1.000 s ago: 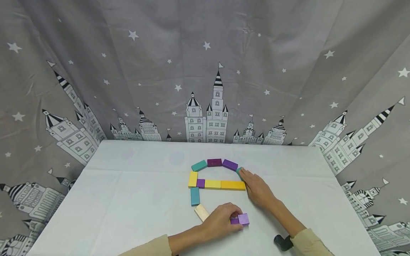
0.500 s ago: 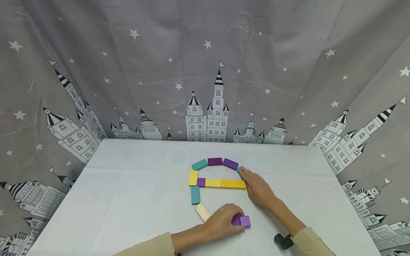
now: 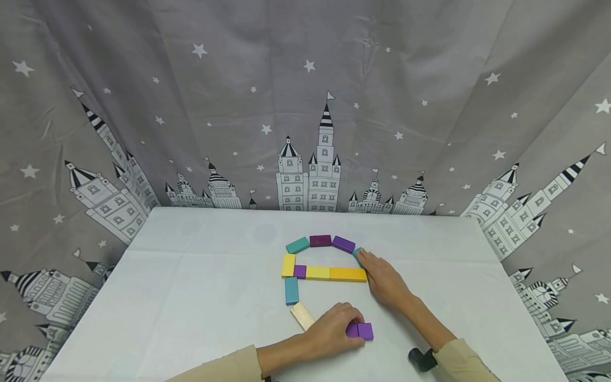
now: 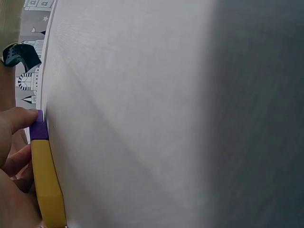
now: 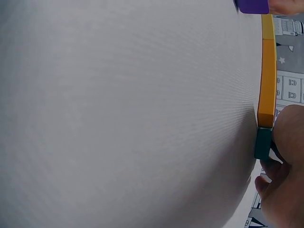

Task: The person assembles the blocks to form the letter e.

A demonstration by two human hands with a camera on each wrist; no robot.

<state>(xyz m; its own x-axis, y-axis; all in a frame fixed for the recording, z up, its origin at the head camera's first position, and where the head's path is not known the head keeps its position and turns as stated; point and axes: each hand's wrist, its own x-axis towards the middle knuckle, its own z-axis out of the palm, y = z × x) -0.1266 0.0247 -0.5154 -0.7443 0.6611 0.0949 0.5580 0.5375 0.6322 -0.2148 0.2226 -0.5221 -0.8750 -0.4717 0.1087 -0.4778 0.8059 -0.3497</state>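
Note:
My left hand (image 3: pixel 331 331) curls over the row's near end, its thumb and fingers gripping a purple block (image 3: pixel 351 330). Against that block's right end lies another purple block (image 3: pixel 365 331). In the left wrist view a yellow block (image 4: pixel 47 180) runs on from the purple ones beside the fingers. My right hand (image 3: pixel 385 281) lies with extended fingers on a teal block (image 3: pixel 356 257), which it mostly covers. The right wrist view shows this teal block (image 5: pixel 263 143) right at the end of an orange block (image 5: pixel 268 80), with the thumb and fingers close beside it.
Teal (image 3: pixel 298 245), maroon (image 3: pixel 320 241) and purple (image 3: pixel 343 243) blocks form an arc. Below are yellow (image 3: pixel 288 265), small purple (image 3: pixel 299 271), yellow (image 3: pixel 317 272), blue (image 3: pixel 291 291) and pale wooden (image 3: pixel 302 316) blocks. A black object (image 3: pixel 422 361) sits by the right sleeve.
The purple end block beside my left hand has shifted slightly forward and right and now lies level with its neighbour. My left hand moved slightly right; the right hand stays on the teal block.

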